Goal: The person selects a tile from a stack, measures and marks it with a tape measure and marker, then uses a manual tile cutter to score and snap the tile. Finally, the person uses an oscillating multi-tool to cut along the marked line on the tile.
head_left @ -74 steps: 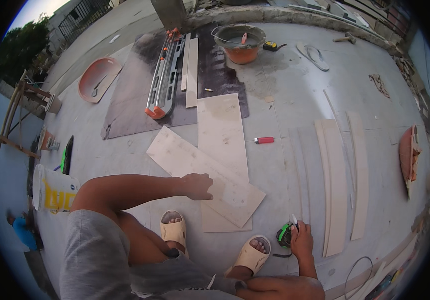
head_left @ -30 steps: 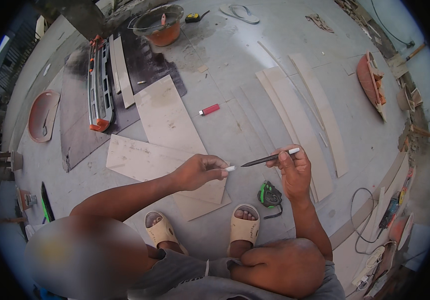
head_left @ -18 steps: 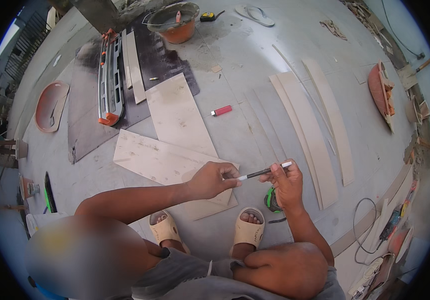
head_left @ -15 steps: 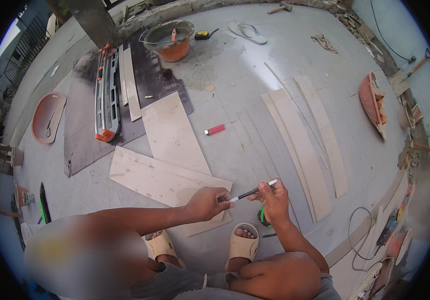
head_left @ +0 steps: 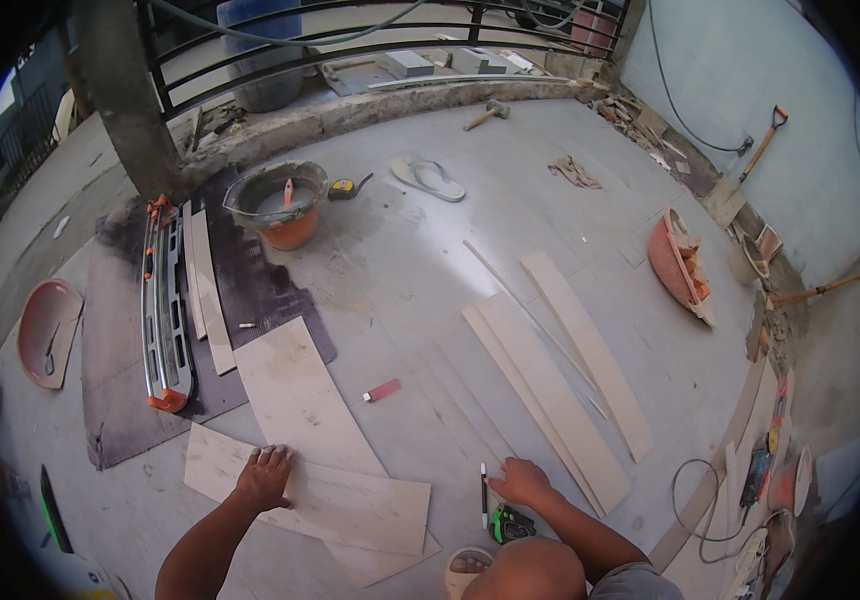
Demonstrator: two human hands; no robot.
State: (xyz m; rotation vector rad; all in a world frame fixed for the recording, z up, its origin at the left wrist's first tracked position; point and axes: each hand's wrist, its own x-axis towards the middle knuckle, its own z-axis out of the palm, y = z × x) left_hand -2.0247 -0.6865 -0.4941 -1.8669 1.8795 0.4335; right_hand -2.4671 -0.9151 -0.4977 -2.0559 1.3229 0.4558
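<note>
My left hand point(head_left: 264, 480) rests on a long beige tile point(head_left: 360, 510), fingers spread near its far edge. Beneath that tile, at an angle, lies another beige tile point(head_left: 295, 385). Low over the floor, my right hand point(head_left: 523, 482) has its thumb and fingers apart. Its fingertips are at or just beside a black marker with white ends point(head_left: 484, 497), whose full length shows; whether they touch is unclear. A green and black tape measure point(head_left: 510, 523) sits just below the right hand, near my knee.
Narrow tile strips point(head_left: 550, 400) lie at right. A tile cutter point(head_left: 165, 305) stands on a dark mat point(head_left: 115, 390) at left, near a bucket point(head_left: 292, 232). A red lighter point(head_left: 383, 390), slipper point(head_left: 430, 178), hammer point(head_left: 487, 115) and rubble-filled basin point(head_left: 672, 265) are around; a corded power tool point(head_left: 753, 478) lies right.
My hands have parted. The left went from the marker to the tile; the marker is now low by the right hand. The view has tilted up, showing the railing.
</note>
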